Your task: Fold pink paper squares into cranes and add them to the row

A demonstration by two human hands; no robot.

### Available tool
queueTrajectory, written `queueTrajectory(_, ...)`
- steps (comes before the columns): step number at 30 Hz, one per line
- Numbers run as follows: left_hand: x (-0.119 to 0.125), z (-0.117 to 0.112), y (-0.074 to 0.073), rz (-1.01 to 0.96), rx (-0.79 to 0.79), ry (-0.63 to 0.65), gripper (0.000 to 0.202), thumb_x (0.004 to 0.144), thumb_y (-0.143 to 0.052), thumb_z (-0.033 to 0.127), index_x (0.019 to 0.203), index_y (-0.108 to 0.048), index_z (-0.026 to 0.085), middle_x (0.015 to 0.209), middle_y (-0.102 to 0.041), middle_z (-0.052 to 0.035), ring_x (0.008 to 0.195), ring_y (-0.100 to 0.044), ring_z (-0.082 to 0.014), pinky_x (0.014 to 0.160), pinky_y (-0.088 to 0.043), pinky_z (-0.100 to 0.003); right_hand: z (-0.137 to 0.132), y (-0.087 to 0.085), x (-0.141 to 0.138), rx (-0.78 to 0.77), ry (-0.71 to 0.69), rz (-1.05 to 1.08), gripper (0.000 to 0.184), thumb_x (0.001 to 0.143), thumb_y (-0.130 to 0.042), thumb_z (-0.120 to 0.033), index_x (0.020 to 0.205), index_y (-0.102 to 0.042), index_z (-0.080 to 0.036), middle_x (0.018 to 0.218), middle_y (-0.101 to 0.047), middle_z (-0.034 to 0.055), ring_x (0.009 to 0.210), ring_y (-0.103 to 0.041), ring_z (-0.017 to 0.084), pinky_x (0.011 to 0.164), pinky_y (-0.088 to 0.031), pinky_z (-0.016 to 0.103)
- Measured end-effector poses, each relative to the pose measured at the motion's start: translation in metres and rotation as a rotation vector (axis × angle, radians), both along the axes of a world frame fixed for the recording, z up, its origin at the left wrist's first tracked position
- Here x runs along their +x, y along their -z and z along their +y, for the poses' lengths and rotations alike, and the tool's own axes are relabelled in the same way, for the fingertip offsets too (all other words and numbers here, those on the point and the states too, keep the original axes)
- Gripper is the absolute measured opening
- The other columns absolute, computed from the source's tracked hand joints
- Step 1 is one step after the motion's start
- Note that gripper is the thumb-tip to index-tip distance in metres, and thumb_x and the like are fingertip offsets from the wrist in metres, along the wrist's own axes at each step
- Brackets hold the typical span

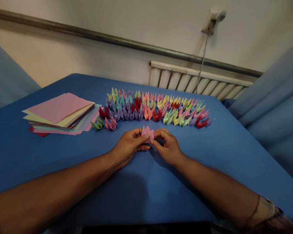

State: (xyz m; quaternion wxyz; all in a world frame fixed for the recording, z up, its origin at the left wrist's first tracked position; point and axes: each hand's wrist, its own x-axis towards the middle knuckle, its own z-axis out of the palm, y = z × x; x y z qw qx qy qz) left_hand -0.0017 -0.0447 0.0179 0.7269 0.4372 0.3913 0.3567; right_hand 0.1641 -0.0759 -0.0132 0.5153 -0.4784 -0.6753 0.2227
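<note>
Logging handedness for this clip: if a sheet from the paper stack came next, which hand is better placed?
Probably the left hand: it is nearer the paper stack. The right hand is farther off and could keep the pink folded paper both hold.

Dim light; soft shadows on table (224, 143) (wide-angle stretch).

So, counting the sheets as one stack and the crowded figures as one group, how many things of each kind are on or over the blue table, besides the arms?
Paper stack: 1
Group of origami figures: 1
Pink origami bird, held by left hand and right hand: 1
Total: 3
</note>
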Motion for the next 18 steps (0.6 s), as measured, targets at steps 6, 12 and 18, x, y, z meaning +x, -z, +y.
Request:
queueTrajectory(6, -0.001, 0.001, -0.002, -0.06, 0.04, 0.018, 0.027, 0.076, -0.077, 0.038, 0.092, -0.071, 0.017, 0.094, -0.067, -0.0038, 0.086, -0.063, -0.0157, 0.069, -0.056, -0.025, 0.008, 0.007, 0.005, -0.007, 0.02, 0.133, 0.006, 0.085, -0.059, -0.023, 0.082, -0.063, -0.02, 0.083, -0.061, 0.0007, 0.075, -0.059, 0.014, 0.071, -0.05, 0.028)
queueTrajectory(12, 0.0, 0.002, -0.003, 0.027, 0.096, 0.034, 0.029, 0.074, -0.079, 0.038, 0.092, -0.07, 0.017, 0.094, -0.07, -0.0056, 0.091, -0.066, -0.0186, 0.068, -0.054, -0.024, 0.012, 0.01, 0.009, -0.074, -0.032, 0.202, 0.008, 0.086, -0.059, -0.027, 0.082, -0.061, -0.021, 0.082, -0.062, 0.0003, 0.075, -0.059, 0.014, 0.072, -0.05, 0.028)
queueTrajectory(18, 0.002, -0.001, -0.003, 0.084, 0.185, 0.012, 0.032, 0.068, -0.083, 0.036, 0.086, -0.066, 0.016, 0.084, -0.069, -0.0024, 0.08, -0.067, -0.0164, 0.067, -0.054, -0.025, 0.007, 0.008, 0.005, -0.067, -0.009, 0.215, 0.012, 0.084, -0.064, -0.025, 0.094, -0.059, -0.021, 0.086, -0.064, 0.0014, 0.073, -0.063, 0.014, 0.072, -0.053, 0.031)
